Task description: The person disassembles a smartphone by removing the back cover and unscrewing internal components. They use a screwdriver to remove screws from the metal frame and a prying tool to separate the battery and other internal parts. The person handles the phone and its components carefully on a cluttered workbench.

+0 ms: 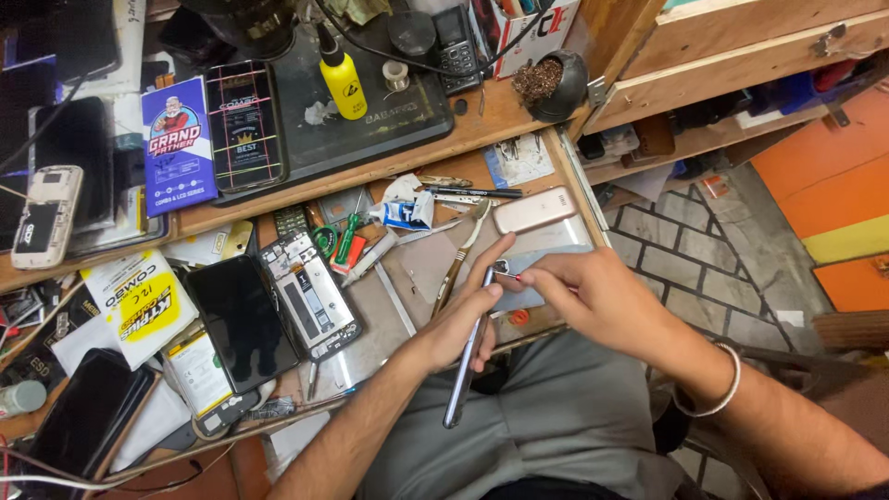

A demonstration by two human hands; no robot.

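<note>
Phone [468, 350] held edge-on above the lap, just off the front edge of the workbench [482, 130]. Long axis running from near the knees up toward the bench, top end at the fingertips, bottom end hanging free over the grey trousers. Left hand [468, 315] wrapped around the upper half, fingers curled closed on the thin body, index finger stretched toward the top corner. Right hand [583, 296] pinched shut at that same top end, thumb and forefinger meeting on a small part there; too small to tell what it is. Right hand lying to the right of the phone's top, left hand below and left of it, so both grips meeting at 1 corner, left nearer the middle of the body.

On the bench just beyond: tweezers [458, 259] lying angled toward the hands, a pale gold phone back [535, 210], an opened phone chassis [310, 294] beside a dark screen panel [243, 319], a yellow squeeze bottle [344, 81] on a black mat [370, 120].
</note>
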